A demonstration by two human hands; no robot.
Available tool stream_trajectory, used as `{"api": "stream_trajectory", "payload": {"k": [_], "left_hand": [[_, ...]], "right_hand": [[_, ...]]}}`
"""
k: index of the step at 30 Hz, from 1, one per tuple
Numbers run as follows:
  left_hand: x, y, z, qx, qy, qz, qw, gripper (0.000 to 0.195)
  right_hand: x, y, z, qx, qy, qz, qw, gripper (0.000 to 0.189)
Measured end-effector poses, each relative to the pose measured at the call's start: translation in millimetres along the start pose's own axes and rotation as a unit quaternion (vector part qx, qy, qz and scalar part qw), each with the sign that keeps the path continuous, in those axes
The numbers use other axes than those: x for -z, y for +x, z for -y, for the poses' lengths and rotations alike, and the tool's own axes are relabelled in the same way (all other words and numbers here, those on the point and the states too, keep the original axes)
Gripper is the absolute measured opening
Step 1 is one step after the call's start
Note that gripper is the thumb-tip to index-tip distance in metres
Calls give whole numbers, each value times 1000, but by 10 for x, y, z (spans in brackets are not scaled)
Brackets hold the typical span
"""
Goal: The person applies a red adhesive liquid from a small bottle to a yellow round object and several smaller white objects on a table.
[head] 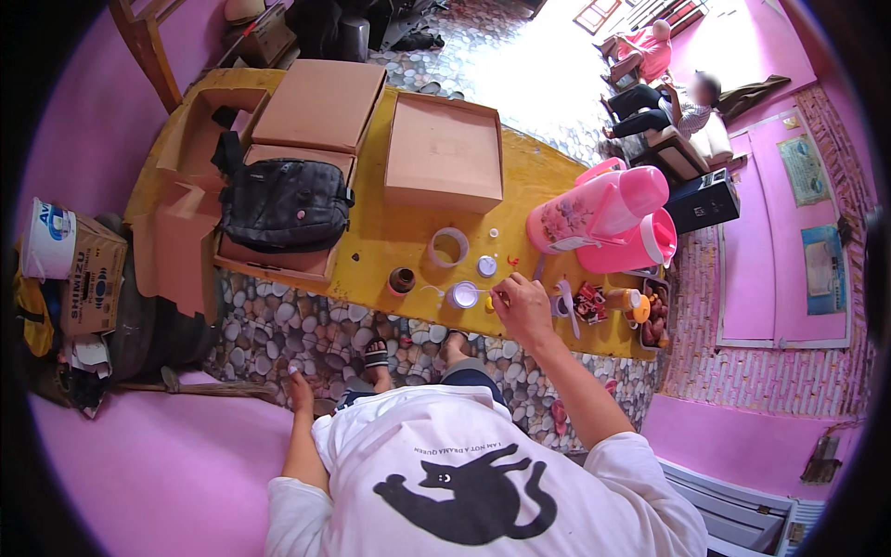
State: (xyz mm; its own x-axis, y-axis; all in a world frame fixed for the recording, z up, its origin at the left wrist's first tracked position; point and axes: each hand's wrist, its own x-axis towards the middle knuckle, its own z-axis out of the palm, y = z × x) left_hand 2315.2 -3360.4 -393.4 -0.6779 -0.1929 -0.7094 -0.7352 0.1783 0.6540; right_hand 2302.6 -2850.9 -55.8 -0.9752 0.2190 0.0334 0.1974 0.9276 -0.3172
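Note:
My right hand [523,306] is shut on a thin white stick [482,290]. The stick's far end reaches over a small jar of white substance [463,295] near the table's front edge. Partly behind my fingers is a small yellow item [489,304]. To the jar's left stands an open dark brown bottle [401,280]. Beyond the jar are a lid or cap with whitish residue [487,265], a clear plastic ring or cup [448,248] and a small white cap [493,232]. My left hand [301,391] hangs low at my side, away from the table; its grip is unclear.
The yellow table [369,230] bears cardboard boxes [443,150], a black bag [285,202], a pink flowered thermos [592,205] and a pink pitcher [626,244]. A white spoon [569,306], red sachets [590,303] and an orange-lidded jar [637,308] lie right. Two people sit beyond.

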Motion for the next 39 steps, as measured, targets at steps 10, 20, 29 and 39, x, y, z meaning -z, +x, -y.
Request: {"api": "stream_trajectory", "payload": {"k": [10,20,29,39], "left_hand": [[-14,-53,-152,10,1,-2,1000,81],[72,-22,49,22,-36,-7,999,78],[44,-5,13,15,-33,-13,999,81],[8,32,30,13,-37,-2,999,80]], "right_hand": [[-534,75,-145,47,-12,-27,998,10],[-711,93,-160,25,-36,16,999,11],[-740,81,-161,24,-29,12,999,10],[-702,92,-149,18,-24,-9,1000,10]]}}
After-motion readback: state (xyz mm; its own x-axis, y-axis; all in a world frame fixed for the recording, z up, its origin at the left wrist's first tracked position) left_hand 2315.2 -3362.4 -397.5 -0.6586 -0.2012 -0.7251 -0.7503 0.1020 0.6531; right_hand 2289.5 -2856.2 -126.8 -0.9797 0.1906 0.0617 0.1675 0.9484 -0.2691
